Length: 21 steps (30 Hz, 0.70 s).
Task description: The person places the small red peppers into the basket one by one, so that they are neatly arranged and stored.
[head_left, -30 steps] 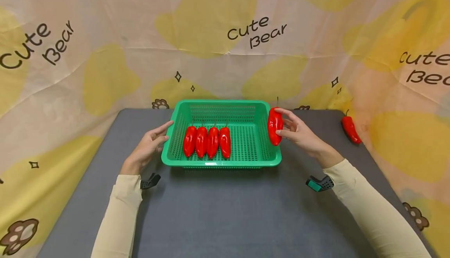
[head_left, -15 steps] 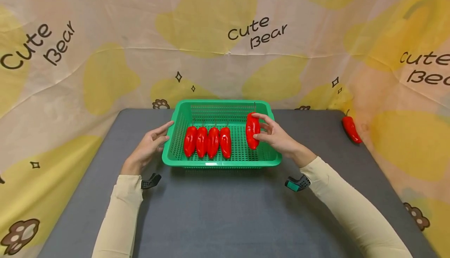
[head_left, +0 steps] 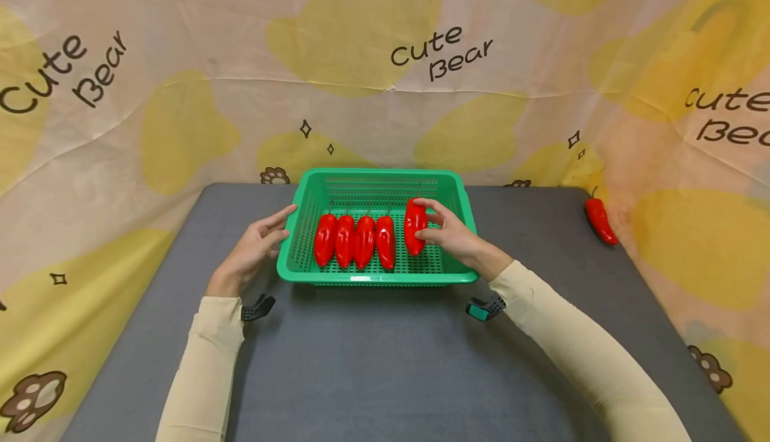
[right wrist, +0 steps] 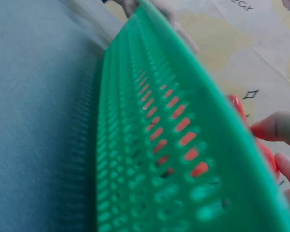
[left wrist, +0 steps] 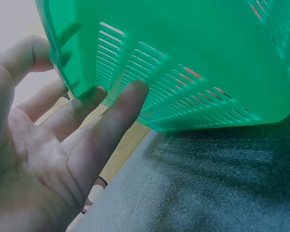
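My right hand (head_left: pixel 451 233) pinches a red chili pepper (head_left: pixel 414 228) between thumb and fingers, stem toward the back, inside the green basket (head_left: pixel 379 280). I cannot tell whether this pepper touches the basket floor. To its left lie several more red chili peppers (head_left: pixel 364 241), side by side in a row. My left hand (head_left: pixel 249 255) touches the basket's left side with its fingertips. The left wrist view shows its fingers (left wrist: pixel 130 99) reaching outside the slotted wall, below the rim. In the right wrist view, the basket wall hides most of the held pepper (right wrist: pixel 239 108).
Another red chili pepper (head_left: pixel 599 221) lies apart at the right edge of the grey table (head_left: pixel 373 362). A printed cloth (head_left: pixel 361 41) hangs behind and beside the table. The basket's raised rim surrounds the peppers inside it.
My right hand has carried its chili pepper leftward from the basket's right rim to a place inside, near the row. The left hand stays at the basket's left side.
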Each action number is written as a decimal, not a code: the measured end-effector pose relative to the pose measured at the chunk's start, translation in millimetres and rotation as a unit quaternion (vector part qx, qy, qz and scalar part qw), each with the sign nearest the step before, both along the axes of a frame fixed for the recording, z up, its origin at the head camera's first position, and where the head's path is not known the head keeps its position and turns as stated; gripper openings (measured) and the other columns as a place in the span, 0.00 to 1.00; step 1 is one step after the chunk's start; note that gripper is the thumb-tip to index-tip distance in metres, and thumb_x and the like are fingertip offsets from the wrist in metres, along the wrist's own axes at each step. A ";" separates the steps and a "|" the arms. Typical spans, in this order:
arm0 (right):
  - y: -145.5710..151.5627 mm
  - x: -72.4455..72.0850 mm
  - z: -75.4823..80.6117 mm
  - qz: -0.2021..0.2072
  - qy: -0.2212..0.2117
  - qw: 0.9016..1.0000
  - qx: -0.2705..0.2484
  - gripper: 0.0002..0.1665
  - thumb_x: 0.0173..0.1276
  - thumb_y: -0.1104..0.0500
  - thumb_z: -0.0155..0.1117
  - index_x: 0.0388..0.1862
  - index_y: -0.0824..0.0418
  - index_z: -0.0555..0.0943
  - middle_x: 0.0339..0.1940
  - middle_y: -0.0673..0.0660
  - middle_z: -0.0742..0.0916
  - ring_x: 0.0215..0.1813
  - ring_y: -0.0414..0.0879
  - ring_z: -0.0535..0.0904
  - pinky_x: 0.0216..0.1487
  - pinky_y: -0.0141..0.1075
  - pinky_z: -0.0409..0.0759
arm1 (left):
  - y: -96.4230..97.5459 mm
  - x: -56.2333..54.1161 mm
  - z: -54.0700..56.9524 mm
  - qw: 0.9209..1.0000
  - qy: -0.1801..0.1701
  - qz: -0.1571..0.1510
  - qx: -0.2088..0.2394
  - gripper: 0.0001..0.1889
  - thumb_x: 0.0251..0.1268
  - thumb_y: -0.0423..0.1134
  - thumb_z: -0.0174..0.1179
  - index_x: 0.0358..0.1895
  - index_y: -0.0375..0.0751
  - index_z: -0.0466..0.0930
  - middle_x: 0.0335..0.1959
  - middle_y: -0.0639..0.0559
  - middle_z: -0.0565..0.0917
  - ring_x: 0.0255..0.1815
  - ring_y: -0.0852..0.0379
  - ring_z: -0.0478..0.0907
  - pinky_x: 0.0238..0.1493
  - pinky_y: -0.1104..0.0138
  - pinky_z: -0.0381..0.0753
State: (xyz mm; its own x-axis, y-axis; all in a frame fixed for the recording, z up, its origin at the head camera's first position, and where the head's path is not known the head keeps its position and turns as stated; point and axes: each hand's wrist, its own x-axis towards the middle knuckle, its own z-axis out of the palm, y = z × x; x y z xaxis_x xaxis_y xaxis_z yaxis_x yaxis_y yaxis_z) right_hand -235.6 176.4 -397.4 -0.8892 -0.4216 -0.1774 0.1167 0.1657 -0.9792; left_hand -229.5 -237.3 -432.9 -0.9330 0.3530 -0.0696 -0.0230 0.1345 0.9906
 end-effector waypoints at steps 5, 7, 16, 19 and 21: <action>-5.6 -1.4 -3.5 -0.011 -0.014 1.000 0.021 0.37 0.74 0.68 0.57 0.79 0.50 0.61 0.73 0.65 0.69 0.58 0.54 0.79 0.62 0.47 0.81 | 1.2 -0.3 -0.3 1.000 -0.004 0.001 -0.001 0.31 0.81 0.40 0.50 0.82 0.54 0.54 0.84 0.44 0.51 0.55 0.68 0.83 0.47 0.65 0.87; -7.8 -3.4 -4.0 -0.014 -0.021 0.999 0.025 0.37 0.74 0.68 0.57 0.78 0.50 0.62 0.72 0.65 0.69 0.58 0.55 0.79 0.64 0.49 0.80 | 0.6 0.0 0.7 1.000 -0.004 0.003 -0.001 0.31 0.81 0.40 0.50 0.82 0.54 0.54 0.84 0.43 0.52 0.55 0.69 0.83 0.47 0.65 0.88; -19.4 -10.4 -4.8 -0.014 -0.057 0.996 0.064 0.39 0.73 0.69 0.57 0.79 0.52 0.61 0.65 0.68 0.75 0.50 0.51 0.79 0.63 0.49 0.80 | 1.1 -0.6 1.6 1.000 -0.005 -0.001 -0.004 0.31 0.81 0.40 0.50 0.82 0.54 0.54 0.84 0.43 0.51 0.56 0.70 0.82 0.49 0.65 0.87; -21.2 -11.5 -6.4 -0.007 -0.058 0.994 0.092 0.38 0.71 0.69 0.58 0.78 0.52 0.63 0.65 0.67 0.75 0.48 0.49 0.78 0.60 0.49 0.80 | 1.3 -0.4 1.1 1.000 -0.005 -0.001 -0.006 0.31 0.81 0.40 0.50 0.82 0.54 0.53 0.84 0.43 0.50 0.56 0.70 0.81 0.48 0.66 0.87; -21.8 -12.0 -7.5 0.000 -0.055 0.992 0.115 0.38 0.71 0.69 0.60 0.78 0.52 0.64 0.64 0.67 0.75 0.46 0.48 0.77 0.54 0.48 0.80 | 1.2 -0.3 0.8 1.000 -0.004 0.000 -0.008 0.31 0.81 0.40 0.50 0.82 0.54 0.54 0.84 0.43 0.50 0.56 0.71 0.81 0.48 0.66 0.87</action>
